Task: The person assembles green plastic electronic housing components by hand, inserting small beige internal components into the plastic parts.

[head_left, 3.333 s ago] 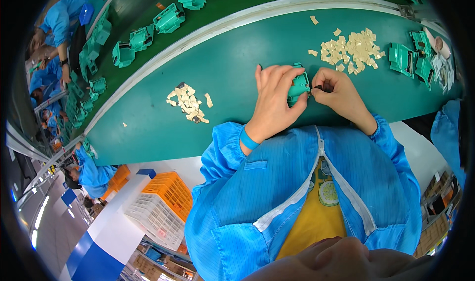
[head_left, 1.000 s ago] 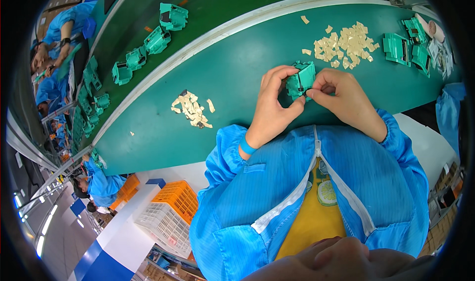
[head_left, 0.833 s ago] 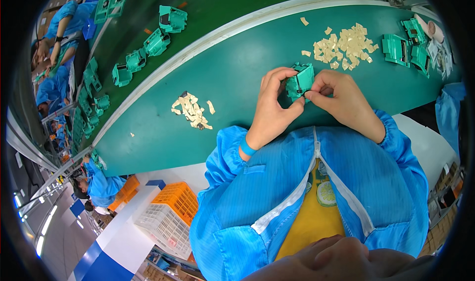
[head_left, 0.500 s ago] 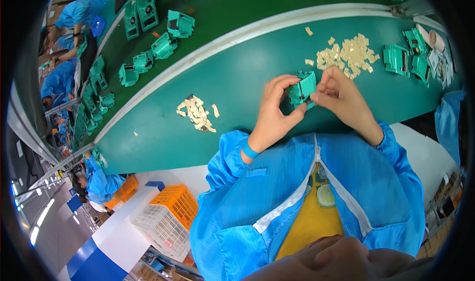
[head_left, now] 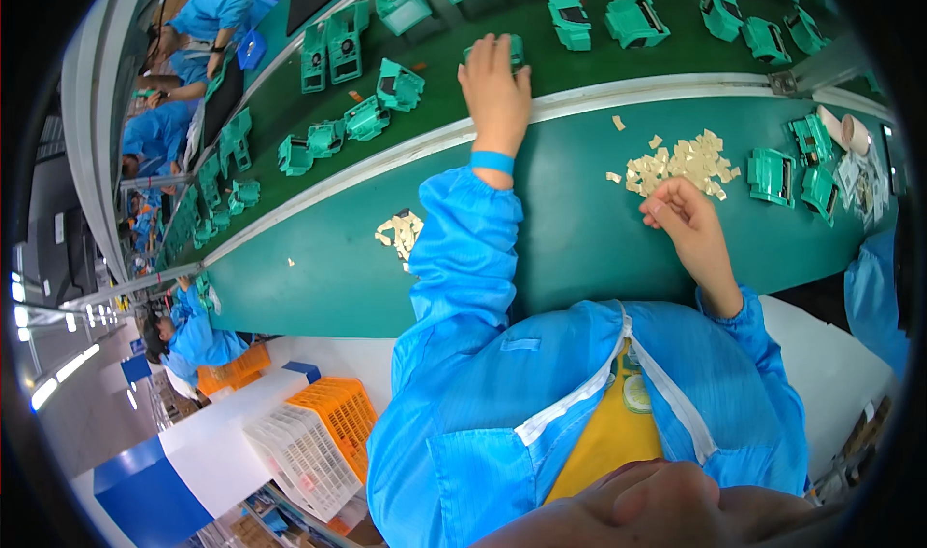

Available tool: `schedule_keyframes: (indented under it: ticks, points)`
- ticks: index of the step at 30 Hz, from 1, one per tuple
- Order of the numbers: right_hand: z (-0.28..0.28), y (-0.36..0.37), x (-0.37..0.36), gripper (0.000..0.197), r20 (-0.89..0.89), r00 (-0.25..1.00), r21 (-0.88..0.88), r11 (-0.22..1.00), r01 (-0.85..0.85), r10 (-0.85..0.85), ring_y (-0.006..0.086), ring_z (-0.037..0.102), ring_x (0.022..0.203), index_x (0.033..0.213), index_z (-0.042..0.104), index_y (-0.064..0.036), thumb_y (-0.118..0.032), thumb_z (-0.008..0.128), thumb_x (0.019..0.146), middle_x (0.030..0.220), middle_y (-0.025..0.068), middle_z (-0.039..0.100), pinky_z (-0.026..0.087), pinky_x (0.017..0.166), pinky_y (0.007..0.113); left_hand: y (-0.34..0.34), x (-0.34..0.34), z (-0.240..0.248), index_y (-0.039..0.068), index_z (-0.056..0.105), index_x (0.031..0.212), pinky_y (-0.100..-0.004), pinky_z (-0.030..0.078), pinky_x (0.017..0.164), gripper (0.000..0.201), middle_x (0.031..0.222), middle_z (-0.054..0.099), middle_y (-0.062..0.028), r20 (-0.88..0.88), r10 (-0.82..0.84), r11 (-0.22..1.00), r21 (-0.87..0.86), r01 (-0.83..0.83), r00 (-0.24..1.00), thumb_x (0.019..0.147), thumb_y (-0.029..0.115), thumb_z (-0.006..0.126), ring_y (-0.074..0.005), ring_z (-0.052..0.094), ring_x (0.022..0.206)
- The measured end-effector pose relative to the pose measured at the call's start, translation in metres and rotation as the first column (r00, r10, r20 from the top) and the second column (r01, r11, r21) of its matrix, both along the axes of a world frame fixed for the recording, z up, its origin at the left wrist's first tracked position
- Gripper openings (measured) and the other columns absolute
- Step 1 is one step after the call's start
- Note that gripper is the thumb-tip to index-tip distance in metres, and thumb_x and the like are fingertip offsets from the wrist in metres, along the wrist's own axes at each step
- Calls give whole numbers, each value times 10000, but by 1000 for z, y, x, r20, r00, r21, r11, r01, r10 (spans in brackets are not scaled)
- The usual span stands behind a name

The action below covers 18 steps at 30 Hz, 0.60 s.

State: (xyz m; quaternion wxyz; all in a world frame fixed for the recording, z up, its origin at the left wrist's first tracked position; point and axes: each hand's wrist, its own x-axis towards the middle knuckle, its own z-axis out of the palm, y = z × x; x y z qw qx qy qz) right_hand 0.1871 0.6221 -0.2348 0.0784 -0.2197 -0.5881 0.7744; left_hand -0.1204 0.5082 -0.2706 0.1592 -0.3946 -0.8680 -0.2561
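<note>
My left hand [head_left: 497, 89] is stretched out over the dark green belt [head_left: 444, 94]. Its fingers close over a green plastic housing [head_left: 518, 52], most of which they hide. The right hand [head_left: 686, 222] hovers just in front of a heap of small pale yellow pieces [head_left: 682, 165], its thumb and fingers drawn together. Whatever may be between those fingertips is too small to make out. A smaller heap of pale scraps [head_left: 400, 234] lies left of my left sleeve, which partly covers it.
A pale rail [head_left: 599, 99] divides the belt from the green work surface [head_left: 579, 229]. Several green housings [head_left: 637, 23] sit along the belt. More housings [head_left: 772, 175] and a cardboard roll [head_left: 855, 135] stand at right. Co-workers in blue [head_left: 198, 340] are at left, near crates [head_left: 333, 413].
My left hand has carried the green housing from in front of me up and left onto the belt. The right hand has come away from the housing, its fingers still drawn together.
</note>
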Motion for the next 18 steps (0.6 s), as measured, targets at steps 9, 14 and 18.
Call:
schedule_keyframes:
  ticks: [9, 14, 18]
  points:
    - [-12, -1, 15, 53, 122, 992, 141, 990, 5, -22, 76, 609, 850, 1054, 615, -23, -65, 613, 1021, 947, 17, 657, 499, 791, 224, -78, 124, 39, 57, 638, 1248, -599, 374, 1109, 386, 1375, 588, -186, 188, -95, 995, 3, 96, 978, 888, 160, 734, -342, 543, 1308]
    - [-8, -10, -1, 45, 103, 994, 185, 980, -67, 48, 72, 599, 842, 1042, 613, -20, -54, 618, 1013, 932, 9, 647, 489, 784, 221, -187, 116, 30, 11, 695, 991, -394, 560, 721, 162, 912, 676, -128, 190, 312, 949, -31, -312, 931, 864, 94, 754, -316, 677, 828]
    - [2, -22, -13, 36, 141, 985, 269, 953, -138, 103, 71, 593, 829, 1017, 618, -11, -31, 626, 988, 910, 8, 646, 483, 781, 225, -223, 114, 37, 13, 695, 1034, -395, 559, 732, 238, 919, 658, -118, 320, 473, 881, -164, -444, 821, 842, 117, 790, -273, 662, 802]
